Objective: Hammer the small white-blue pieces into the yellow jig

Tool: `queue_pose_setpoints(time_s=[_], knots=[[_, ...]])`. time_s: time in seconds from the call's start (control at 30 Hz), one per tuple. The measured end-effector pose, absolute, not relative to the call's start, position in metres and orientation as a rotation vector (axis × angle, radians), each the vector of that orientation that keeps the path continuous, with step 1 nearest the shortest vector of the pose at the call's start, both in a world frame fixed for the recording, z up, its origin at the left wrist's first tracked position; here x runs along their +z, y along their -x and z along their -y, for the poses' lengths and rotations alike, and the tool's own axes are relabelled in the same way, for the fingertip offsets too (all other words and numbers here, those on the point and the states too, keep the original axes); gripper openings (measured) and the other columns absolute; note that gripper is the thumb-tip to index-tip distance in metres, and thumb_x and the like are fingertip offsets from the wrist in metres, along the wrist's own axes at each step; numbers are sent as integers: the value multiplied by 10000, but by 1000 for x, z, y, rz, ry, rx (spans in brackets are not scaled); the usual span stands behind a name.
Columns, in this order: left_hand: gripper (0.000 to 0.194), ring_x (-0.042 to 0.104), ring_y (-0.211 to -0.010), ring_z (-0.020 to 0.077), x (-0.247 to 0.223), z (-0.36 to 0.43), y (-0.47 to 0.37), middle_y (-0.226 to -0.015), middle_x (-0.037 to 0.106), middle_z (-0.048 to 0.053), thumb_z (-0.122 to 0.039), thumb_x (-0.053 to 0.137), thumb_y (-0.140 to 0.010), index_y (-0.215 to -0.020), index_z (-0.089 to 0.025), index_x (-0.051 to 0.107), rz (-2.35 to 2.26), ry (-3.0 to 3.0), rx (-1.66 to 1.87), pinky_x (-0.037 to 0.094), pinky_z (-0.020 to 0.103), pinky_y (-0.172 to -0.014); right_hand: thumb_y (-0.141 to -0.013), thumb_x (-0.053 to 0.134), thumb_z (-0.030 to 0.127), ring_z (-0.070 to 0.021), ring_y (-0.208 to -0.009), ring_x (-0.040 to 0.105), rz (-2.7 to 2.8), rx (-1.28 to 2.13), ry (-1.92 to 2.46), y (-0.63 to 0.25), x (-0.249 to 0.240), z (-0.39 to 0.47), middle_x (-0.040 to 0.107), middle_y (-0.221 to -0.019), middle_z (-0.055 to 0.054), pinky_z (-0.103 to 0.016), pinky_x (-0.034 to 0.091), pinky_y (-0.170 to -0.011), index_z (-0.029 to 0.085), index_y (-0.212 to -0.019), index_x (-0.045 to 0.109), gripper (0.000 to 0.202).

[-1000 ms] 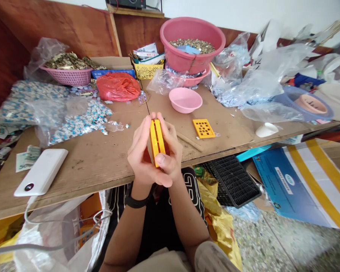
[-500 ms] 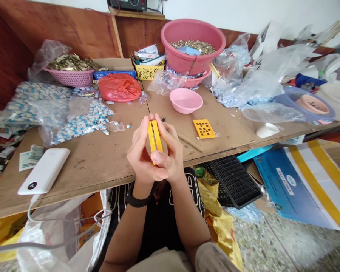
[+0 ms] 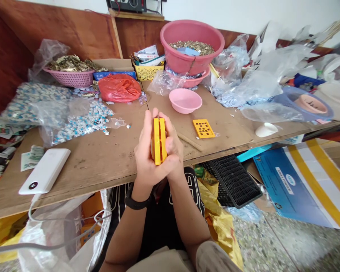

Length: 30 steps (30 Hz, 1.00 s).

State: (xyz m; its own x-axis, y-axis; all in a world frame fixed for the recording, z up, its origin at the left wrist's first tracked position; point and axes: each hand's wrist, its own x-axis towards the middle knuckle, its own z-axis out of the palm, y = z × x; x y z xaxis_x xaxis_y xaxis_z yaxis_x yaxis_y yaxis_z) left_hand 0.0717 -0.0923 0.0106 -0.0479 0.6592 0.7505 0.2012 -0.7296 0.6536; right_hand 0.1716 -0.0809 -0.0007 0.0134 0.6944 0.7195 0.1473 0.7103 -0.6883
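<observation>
Between my palms stands a pair of yellow plastic plates (image 3: 159, 141), pressed face to face and held upright with their edges toward me. My left hand (image 3: 144, 151) wraps the left side, its fingers pointing away from me. From the right, my right hand (image 3: 174, 153) closes on the other side. What lies between the plates is hidden, apart from a dark gap. On the table to the right lies another yellow plate (image 3: 203, 129) with square holes. A thin wooden stick (image 3: 190, 142) rests just beyond my right hand.
A pink bowl (image 3: 185, 101) stands behind my hands, near a large pink tub (image 3: 191, 62) of small metal pieces. At left are a white power bank (image 3: 45, 170), a heap of small blue-and-white pieces (image 3: 79, 124) and a red plastic bag (image 3: 119, 87). The table's front edge runs below my wrists.
My hands have turned the yellow plates so their edges show more broadly and shifted slightly right. My right thumb has moved off the near edge, and my left thumb now lies across below.
</observation>
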Motion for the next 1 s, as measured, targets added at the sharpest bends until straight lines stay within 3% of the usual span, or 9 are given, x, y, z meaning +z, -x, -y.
queue_pose_setpoints(time_s=[0.07, 0.13, 0.2, 0.27, 0.47, 0.63, 0.73, 0.87, 1.0], knots=[[981, 702, -1519, 434, 6, 92, -74, -1653, 687, 195, -912, 716, -979, -1741, -318, 545, -962, -1813, 1911, 665, 572, -1176, -1178, 605, 659, -359, -1455, 706, 1455, 532, 683, -172, 0, 81, 648, -1645, -165, -596, 655, -1190, 330, -1784, 455, 706], [772, 829, -1278, 373, 1, 90, -75, -1386, 817, 158, -880, 672, -1029, -1515, -282, 715, -1041, -1721, 2057, 708, 529, -1045, -1142, 653, 714, -327, -1328, 740, 1430, 507, 726, -177, 0, 80, 683, -1548, -150, -540, 678, -1120, 335, -1712, 516, 698], [607, 850, -1015, 282, 0, 89, -73, -1100, 844, 91, -815, 720, -1043, -1232, -243, 790, -1125, -1668, 2149, 709, 448, -925, -1127, 658, 752, -290, -1197, 750, 1413, 462, 744, -185, 0, 78, 714, -1404, -120, -491, 687, -1044, 323, -1561, 627, 612], [533, 803, -881, 222, 5, 89, -68, -968, 818, 48, -756, 796, -1026, -1093, -227, 788, -1121, -1672, 2162, 679, 380, -855, -1119, 673, 755, -265, -1100, 750, 1369, 457, 700, -192, 2, 76, 728, -1243, -81, -467, 686, -991, 306, -1367, 702, 514], [489, 767, -897, 211, 25, 96, -55, -1018, 810, 58, -719, 798, -1045, -1130, -238, 825, -974, -1790, 1998, 642, 344, -843, -1069, 699, 818, -282, -1058, 798, 1379, 531, 597, -202, 13, 78, 782, -1123, -76, -503, 702, -933, 297, -1183, 734, 534], [524, 750, -896, 214, 18, 99, -57, -996, 782, 54, -756, 715, -1082, -1090, -240, 807, -1014, -1698, 2019, 636, 375, -878, -1089, 702, 761, -201, -803, 730, 1360, 400, 683, -199, 11, 87, 751, -975, -34, -372, 641, -718, 282, -1124, 763, 485], [471, 769, -909, 215, 18, 103, -59, -1000, 788, 47, -715, 759, -1072, -1070, -246, 804, -938, -1643, 2038, 637, 390, -895, -1098, 739, 698, -178, -742, 676, 1310, 407, 688, -195, 14, 97, 739, -931, -15, -335, 593, -676, 279, -1102, 776, 421], [379, 772, -862, 192, 23, 109, -60, -965, 803, 31, -630, 830, -1053, -1034, -252, 819, -851, -1593, 2070, 608, 333, -789, -1059, 814, 671, -161, -691, 645, 1252, 459, 673, -191, 23, 107, 741, -876, -2, -313, 555, -628, 280, -1047, 803, 391], [407, 760, -820, 185, 23, 109, -59, -941, 803, 29, -656, 814, -1055, -1020, -250, 830, -904, -1606, 2068, 587, 317, -735, -1030, 833, 697, -156, -656, 634, 1235, 481, 699, -189, 24, 109, 745, -851, -3, -311, 552, -593, 267, -1025, 811, 430]])
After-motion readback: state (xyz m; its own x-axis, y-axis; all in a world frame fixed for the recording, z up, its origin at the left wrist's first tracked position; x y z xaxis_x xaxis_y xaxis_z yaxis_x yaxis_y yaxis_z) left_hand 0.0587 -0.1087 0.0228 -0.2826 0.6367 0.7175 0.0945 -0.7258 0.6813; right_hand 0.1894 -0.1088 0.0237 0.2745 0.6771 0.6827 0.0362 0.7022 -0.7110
